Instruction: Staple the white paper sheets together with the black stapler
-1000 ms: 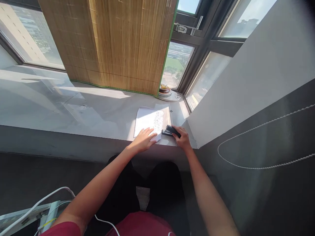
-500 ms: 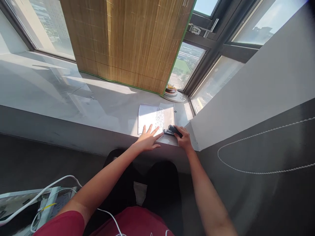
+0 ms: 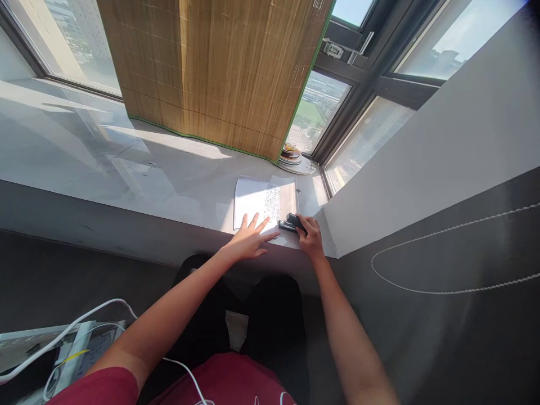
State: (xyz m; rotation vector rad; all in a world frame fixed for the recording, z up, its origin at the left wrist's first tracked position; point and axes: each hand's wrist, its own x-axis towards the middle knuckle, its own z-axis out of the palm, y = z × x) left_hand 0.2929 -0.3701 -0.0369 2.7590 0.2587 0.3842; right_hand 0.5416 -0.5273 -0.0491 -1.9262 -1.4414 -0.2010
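Observation:
On the window sill lie white paper sheets [image 3: 248,197], with dark marks along their right part. My left hand [image 3: 248,241] rests at their near edge, its fingers spread and holding nothing. A black stapler [image 3: 292,221] sits at the lower right corner of the sheets, its front end pointing left toward them. Wrapped round its rear is my right hand [image 3: 311,235]. A pinkish sheet or cover [image 3: 287,197] lies to the right of the written part. Whether paper is between the stapler's jaws I cannot tell.
A bamboo blind [image 3: 211,73] hangs over the sill [image 3: 185,185]. Stacked plates [image 3: 295,162] stand in the window corner. A beaded cord [image 3: 422,291] loops at the right. White cables [image 3: 101,306] run by a rack at lower left.
The view has shifted slightly, moving the scene a little to the left. My left hand stays spread on the paper, and my right hand keeps its hold on the stapler.

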